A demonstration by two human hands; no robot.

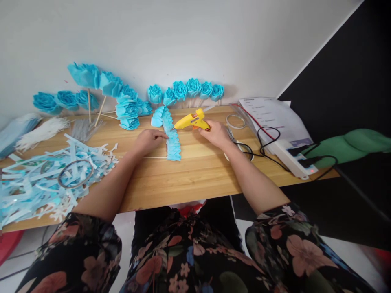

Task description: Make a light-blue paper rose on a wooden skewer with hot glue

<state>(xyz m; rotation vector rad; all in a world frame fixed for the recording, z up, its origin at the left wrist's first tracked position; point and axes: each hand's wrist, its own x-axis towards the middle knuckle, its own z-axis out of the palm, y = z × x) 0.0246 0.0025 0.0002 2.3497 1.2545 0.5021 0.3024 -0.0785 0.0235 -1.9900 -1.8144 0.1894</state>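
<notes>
A ruffled strip of blue crepe-paper petals (173,143) lies lengthwise on the table in front of me. My left hand (149,141) is at its left edge, fingers closed, with the fingertips on the paper. In my right hand (217,133) is a yellow hot glue gun (191,119), its nozzle pointing left and touching or just above the strip. A clear glue stick pokes out of the gun's rear. Below my left hand a thin wooden stick (152,157) lies flat, reaching toward the strip's lower end.
Finished blue paper roses (193,87) line the wall. To the left lie paper scraps (58,179) with a tape roll (75,173) on top. Scissors and another tape roll (236,121) are right of my hand. Black cords run to a power strip (295,158) beside printed sheets (275,118).
</notes>
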